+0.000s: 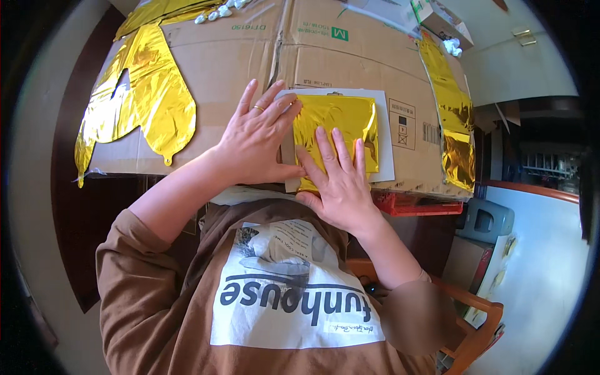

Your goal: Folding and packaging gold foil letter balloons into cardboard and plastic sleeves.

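Observation:
A shiny gold foil sheet (367,119), folded into a rectangle, lies on a white board (386,137) on top of the cardboard. My right hand (340,184) rests flat on the foil's lower half with its fingers spread. At the left edge of the foil, my left hand (259,134) is stretched out with its fingertips touching the upper left corner. Its thumb reaches toward my right hand. Neither hand grips anything. What lies under my palms is hidden.
A flat, deflated gold foil balloon (165,94) lies at the left on the cardboard surface (231,75). Along the right edge runs a gold foil strip (459,119). Small white lumps (215,12) sit at the far edge. A red tray (419,205) shows below the front edge; a wooden chair (487,312) stands lower right.

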Available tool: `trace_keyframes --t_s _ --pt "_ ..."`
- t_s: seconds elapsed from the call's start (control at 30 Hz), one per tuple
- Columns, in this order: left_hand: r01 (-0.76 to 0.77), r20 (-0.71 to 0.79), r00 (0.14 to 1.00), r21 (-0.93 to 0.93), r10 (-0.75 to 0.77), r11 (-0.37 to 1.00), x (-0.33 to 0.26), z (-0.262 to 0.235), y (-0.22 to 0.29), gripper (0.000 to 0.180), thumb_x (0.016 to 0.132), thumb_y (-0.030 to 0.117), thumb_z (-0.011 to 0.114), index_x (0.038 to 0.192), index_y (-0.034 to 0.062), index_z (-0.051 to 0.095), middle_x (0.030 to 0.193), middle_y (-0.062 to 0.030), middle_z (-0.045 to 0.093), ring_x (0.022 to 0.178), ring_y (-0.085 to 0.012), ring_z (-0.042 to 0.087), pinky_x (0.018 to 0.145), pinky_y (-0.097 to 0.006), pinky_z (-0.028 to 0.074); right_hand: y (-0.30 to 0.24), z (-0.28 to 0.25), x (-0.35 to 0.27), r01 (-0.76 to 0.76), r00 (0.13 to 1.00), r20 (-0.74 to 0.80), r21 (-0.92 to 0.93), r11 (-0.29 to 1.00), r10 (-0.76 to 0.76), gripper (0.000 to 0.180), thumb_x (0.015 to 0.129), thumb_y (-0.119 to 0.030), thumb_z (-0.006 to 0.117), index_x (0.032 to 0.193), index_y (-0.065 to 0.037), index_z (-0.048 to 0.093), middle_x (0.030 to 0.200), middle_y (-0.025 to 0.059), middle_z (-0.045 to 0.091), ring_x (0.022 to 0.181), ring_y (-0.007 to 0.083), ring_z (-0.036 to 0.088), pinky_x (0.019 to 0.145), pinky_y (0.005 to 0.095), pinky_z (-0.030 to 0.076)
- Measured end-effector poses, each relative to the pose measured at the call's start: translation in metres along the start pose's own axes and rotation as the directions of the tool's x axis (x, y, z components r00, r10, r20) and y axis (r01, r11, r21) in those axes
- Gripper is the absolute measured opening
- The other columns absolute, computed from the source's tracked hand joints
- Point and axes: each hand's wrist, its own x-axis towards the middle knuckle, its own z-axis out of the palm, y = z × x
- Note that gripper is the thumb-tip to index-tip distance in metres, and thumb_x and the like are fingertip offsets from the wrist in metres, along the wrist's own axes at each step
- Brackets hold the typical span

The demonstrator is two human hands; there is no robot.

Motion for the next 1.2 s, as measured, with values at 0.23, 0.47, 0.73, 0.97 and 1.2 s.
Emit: trace_keyframes --t_s 0.23,0.47,0.73,0.97,1.2 --pt "-0.025 0.115 0.993 0.006 0.024 1.0 0.011 -0.016 -0.015 0.077 0.087 0.051 0.065 0.145 0.0038 0.046 0.146 -0.0149 0.05 0.147 -0.0344 0.033 0.122 -0.06 0.006 -0.001 -0.006 0.0 0.021 1.0 0.011 0.015 1.0 -0.021 0.082 0.079 -0.051 0.076 0.151 -0.029 0.043 0.163 0.0216 0.02 0.151 0.0442 0.014 0.113 0.0741 0.013" --pt "-0.165 -0.001 0.986 -0.024 0.165 0.986 0.027 0.001 0.019 0.066 0.098 0.045 0.054 0.146 0.0012 0.044 0.148 -0.018 0.048 0.147 -0.0345 0.033 0.123 -0.055 0.014 0.002 -0.008 0.002 0.03 0.999 0.021 0.017 0.999 -0.03 0.07 0.079 -0.05 0.077 0.14 -0.024 0.057 0.159 0.023 0.028 0.149 0.0459 0.02 0.113 0.0739 0.014" --pt "-0.355 0.126 0.924 -0.069 0.361 0.932 0.071 0.038 0.0 0.076 0.103 0.056 0.036 0.155 0.0007 0.031 0.162 -0.0187 0.03 0.152 -0.0336 0.022 0.124 -0.051 0.013 0.001 -0.006 -0.001 0.011 1.0 -0.014 0.016 1.0 -0.01 0.07 0.08 -0.054 0.075 0.141 -0.027 0.056 0.154 0.0224 0.029 0.149 0.0437 0.016 0.115 0.0729 0.01" --pt "-0.379 0.082 0.924 0.073 0.373 0.922 0.079 0.042 -0.01 0.075 0.102 0.057 0.034 0.153 0.0023 0.036 0.162 -0.0177 0.031 0.151 -0.0323 0.027 0.123 -0.053 0.016 0.0 -0.001 -0.001 0.006 1.0 -0.03 0.016 1.0 -0.006 0.075 0.08 -0.055 0.074 0.146 -0.03 0.05 0.15 0.022 0.034 0.145 0.0435 0.024 0.113 0.0744 0.013" --pt "-0.172 -0.037 0.985 -0.374 0.171 0.911 0.059 0.031 0.032 0.08 0.102 0.056 0.038 0.156 -0.001 0.025 0.162 -0.0227 0.025 0.153 -0.0362 0.02 0.123 -0.052 0.012 0.006 -0.002 -0.006 0.037 0.997 -0.066 0.075 0.997 -0.032 0.064 0.082 -0.058 0.07 0.135 -0.024 0.061 0.154 0.0258 0.034 0.15 0.0455 0.016 0.114 0.0738 0.012"
